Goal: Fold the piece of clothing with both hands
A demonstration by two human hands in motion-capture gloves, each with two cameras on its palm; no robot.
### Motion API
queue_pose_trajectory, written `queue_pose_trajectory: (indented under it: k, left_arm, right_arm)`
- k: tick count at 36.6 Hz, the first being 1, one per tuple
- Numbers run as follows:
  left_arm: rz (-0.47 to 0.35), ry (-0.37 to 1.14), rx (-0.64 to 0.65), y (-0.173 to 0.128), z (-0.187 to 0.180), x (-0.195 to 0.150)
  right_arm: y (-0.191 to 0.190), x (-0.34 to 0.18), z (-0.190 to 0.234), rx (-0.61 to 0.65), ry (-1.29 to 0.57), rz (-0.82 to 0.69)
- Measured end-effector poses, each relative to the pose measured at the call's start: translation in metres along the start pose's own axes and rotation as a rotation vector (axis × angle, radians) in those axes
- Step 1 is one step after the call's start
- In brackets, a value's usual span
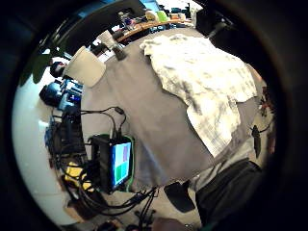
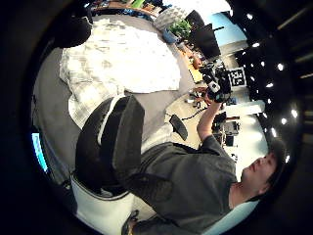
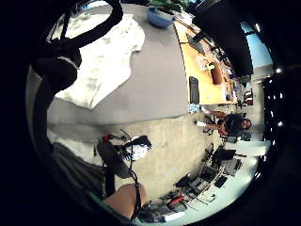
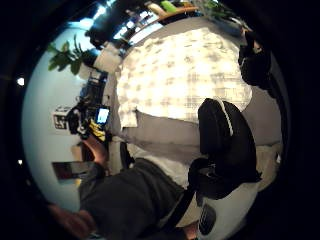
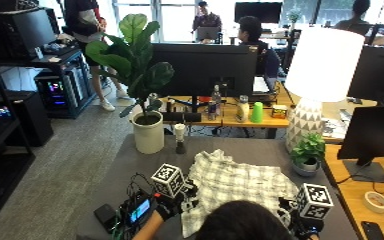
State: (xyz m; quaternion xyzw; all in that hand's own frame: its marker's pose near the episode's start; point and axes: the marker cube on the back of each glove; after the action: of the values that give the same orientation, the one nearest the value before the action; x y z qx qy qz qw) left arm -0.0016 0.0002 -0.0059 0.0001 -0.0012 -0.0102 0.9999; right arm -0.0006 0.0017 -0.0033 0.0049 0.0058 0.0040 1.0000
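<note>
Both hands hover beside checked shirt [image 5: 235, 184] on table [image 5: 139, 165].

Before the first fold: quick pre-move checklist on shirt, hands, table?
1. Shirt on table: ok, lying spread out, not yet folded.
2. Shirt flat: not ok, rumpled, near corner hangs at the table edge.
3. Left hand at shirt's left edge: ok, beside it; grip cannot tell.
4. Right hand at shirt's right edge: ok, close; grip cannot tell.
5. Fold area: not ok, small plant and lamp stand close to the shirt's far right.
</note>
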Motion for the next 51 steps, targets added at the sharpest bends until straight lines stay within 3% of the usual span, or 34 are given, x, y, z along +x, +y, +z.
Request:
queue_pose_trajectory:
  k: [13,19,28,40,43,51]
  left_arm:
    - [-0.128,0.013,0.056,0.005,-0.054,-0.026]
    - [-0.137,-0.006,0.035,0.005,-0.052,-0.027]
    - [-0.08,-0.078,-0.181,0.003,0.004,-0.011]
    - [0.059,-0.266,-0.526,-0.017,0.14,0.014]
    - [0.058,-0.263,-0.524,-0.024,0.155,0.014]
    - [0.048,-0.325,-0.303,-0.059,0.156,0.009]
  right_arm:
    - [-0.011,-0.007,-0.004,-0.014,-0.003,-0.024]
    - [-0.014,-0.012,-0.007,-0.021,0.01,-0.036]
    - [-0.007,-0.015,-0.003,-0.082,0.032,-0.048]
    - [-0.005,-0.013,0.013,-0.106,0.036,-0.044]
    - [-0.001,-0.016,0.013,-0.118,0.031,-0.046]
    - [0.0,-0.02,0.025,-0.162,0.035,-0.055]
